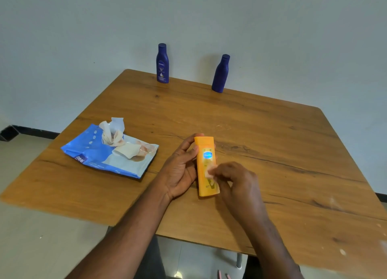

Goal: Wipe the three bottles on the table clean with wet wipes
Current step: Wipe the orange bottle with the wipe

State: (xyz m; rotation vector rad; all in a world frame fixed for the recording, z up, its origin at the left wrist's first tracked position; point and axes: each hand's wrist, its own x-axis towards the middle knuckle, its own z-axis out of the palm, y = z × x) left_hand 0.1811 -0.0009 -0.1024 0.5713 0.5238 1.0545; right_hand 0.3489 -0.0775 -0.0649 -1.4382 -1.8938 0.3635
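Against a pale wall we see a wooden table [272, 153], with two dark blue bottles standing near its far edge: one labelled [162, 63], one turned plain side out [220, 74]. At the left lies an open blue pack of wet wipes [109, 153] (a wipe sticking up). Our left hand [180, 167] curls its grip around the orange bottle [206, 165], held near the table's middle, while our right hand [236, 180] pinches a small wipe [209, 171] against its front.

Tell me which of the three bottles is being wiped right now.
The yellow bottle: the left hand holds it while the right hand rubs a wipe on it. Both blue bottles stand untouched at the far edge.
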